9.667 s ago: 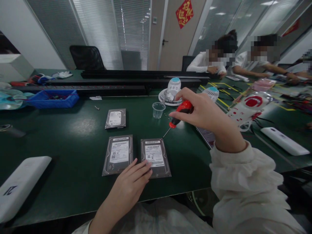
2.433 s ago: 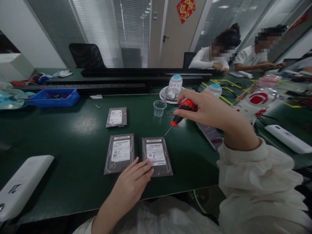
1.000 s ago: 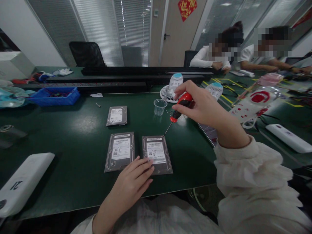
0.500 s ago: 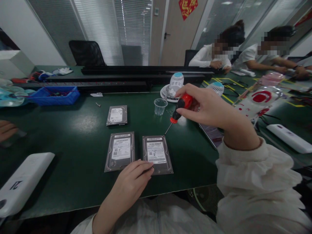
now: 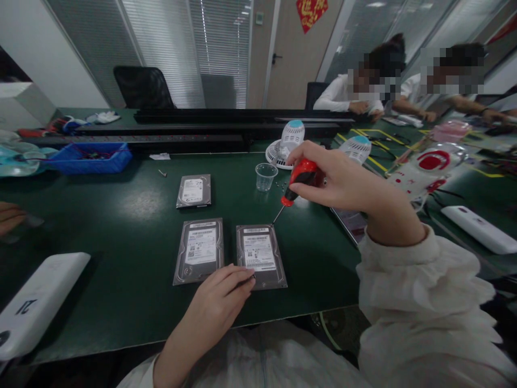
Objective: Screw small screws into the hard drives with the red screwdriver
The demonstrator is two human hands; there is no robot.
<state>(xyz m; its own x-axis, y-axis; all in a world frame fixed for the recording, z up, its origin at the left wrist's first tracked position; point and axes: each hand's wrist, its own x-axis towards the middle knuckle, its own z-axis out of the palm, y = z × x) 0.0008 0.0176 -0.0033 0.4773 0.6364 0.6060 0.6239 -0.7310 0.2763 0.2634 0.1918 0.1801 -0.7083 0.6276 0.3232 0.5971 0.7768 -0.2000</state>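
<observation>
My right hand [image 5: 319, 175] is wrapped round the handle of a red and black screwdriver [image 5: 299, 183], tilted with its tip down at the far right corner of a hard drive [image 5: 262, 250]. On the near left corner of that drive rests my left hand [image 5: 222, 296], its fingers pressed together. Something small and dark shows at its fingertips, too small to make out. To the left lies a second hard drive [image 5: 200, 250], partly behind my left hand. A third hard drive [image 5: 194, 191] lies farther back. Beyond the screwdriver stands a clear plastic cup [image 5: 265, 178], with several tiny screws [image 5: 283, 185] beside it.
A blue tray [image 5: 91, 159] with small parts stands at the back left. White fans [image 5: 291, 140], a phone-like slab [image 5: 351, 223] and a clear pink bottle [image 5: 434, 161] are around my right arm. White devices lie at both sides. Co-workers sit across; another person's hand [image 5: 10, 218] shows at left.
My right hand has turned the screwdriver's handle slightly and shifted a little left, while the tip stays at the same corner. My left hand and the drives have not moved.
</observation>
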